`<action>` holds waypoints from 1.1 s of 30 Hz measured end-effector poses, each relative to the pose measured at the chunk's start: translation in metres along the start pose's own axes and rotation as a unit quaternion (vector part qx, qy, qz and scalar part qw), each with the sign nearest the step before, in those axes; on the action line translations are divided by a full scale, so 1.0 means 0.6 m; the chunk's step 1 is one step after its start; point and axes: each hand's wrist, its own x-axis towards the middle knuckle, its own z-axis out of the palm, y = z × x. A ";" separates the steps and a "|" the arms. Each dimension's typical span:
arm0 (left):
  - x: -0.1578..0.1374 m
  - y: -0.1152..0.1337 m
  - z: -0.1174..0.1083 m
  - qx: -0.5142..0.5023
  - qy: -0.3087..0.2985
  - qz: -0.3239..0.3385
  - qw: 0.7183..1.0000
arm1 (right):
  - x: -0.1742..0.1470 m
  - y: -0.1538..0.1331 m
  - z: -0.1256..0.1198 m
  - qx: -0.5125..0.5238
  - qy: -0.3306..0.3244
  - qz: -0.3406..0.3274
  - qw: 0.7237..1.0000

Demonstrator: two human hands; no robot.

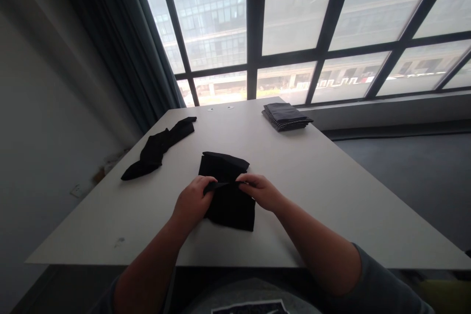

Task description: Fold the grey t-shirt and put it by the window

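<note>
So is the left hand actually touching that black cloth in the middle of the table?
Touching. The head view shows the left hand pinching a fold of the black cloth, with the right hand gripping the same fold.

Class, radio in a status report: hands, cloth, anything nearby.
Left hand and right hand pinching a fold of black cloth. Loose black garment left; folded stack far right. Nothing obstructing.

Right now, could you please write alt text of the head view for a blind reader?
Both hands, left hand and right hand, pinch a fold of black cloth on a white table. Crumpled dark socks lie left; a folded stack sits by the window.
</note>
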 end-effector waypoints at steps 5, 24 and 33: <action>-0.007 -0.005 -0.029 -0.074 0.009 -0.077 0.994 | 0.000 -0.002 -0.001 -0.137 -0.015 -0.074 0.988; -0.057 -0.041 -0.132 -0.415 -0.119 -0.085 0.898 | 0.001 0.007 -0.029 0.139 0.042 0.024 0.989; -0.071 0.030 -0.180 -0.029 -0.345 0.011 0.938 | -0.023 -0.056 -0.032 -0.011 -0.241 -0.136 0.961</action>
